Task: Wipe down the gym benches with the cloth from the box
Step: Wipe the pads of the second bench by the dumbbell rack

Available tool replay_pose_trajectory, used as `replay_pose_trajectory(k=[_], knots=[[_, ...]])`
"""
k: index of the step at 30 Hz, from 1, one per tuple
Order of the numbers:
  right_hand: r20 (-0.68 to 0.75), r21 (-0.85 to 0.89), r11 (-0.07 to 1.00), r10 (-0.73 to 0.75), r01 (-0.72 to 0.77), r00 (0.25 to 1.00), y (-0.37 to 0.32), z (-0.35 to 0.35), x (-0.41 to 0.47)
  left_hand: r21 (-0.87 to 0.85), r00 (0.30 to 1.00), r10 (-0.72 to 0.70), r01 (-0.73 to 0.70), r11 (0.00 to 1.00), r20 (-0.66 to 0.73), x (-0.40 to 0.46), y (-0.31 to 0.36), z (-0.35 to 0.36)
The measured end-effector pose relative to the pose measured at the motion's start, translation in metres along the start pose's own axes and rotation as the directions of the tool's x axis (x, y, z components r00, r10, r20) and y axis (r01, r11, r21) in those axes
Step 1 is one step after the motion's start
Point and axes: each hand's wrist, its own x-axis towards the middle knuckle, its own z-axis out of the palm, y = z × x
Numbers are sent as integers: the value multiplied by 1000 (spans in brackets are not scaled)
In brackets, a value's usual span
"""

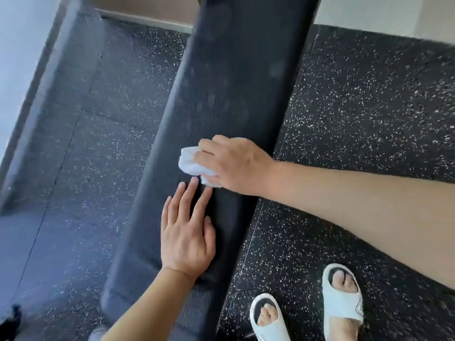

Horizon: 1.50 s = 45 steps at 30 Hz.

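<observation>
- We're mid-wipe: our right hand (234,166) grips the bunched cloth (190,164), pressing it on the bench (221,82).
- Our left hand (188,232) lies flat, fingers straight, bracing the pad.
- Next, we'd judge, sweep toward the smudged far end.

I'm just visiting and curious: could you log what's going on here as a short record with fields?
activity: wiping a long black padded gym bench
right hand: holds a crumpled white cloth against the bench top
left hand: rests flat on the bench, fingers straight, just short of the cloth
bench surface: faint smudges further up the pad
floor: black rubber floor with white speckles
feet: white open-toe slippers on the floor right of the bench
cloth box: not in view
</observation>
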Motion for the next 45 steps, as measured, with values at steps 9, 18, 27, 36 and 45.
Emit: replay_pose_trajectory(k=[9, 18, 27, 36, 45], knots=[[-161, -40, 822, 556, -568, 815, 153, -43, 126, -19, 1000, -6, 6, 1000, 6, 1, -1, -1], [-30, 9, 999, -43, 43, 999, 2, 2, 52, -2, 1000, 3, -2, 1000, 15, 2, 1, -4], [-103, -45, 878, 471, -477, 876, 106, -31, 58, -22, 999, -4, 5, 1000, 44, 1, 6, -6], [93, 4, 935, 353, -355, 931, -57, -3, 14, -104, 962, -156, 183, 978, 226, -14, 24, -43], [185, 235, 794, 529, -560, 828, -101, -109, -14, -360, 818, -557, 569, 740, 148, -86, 26, -160]])
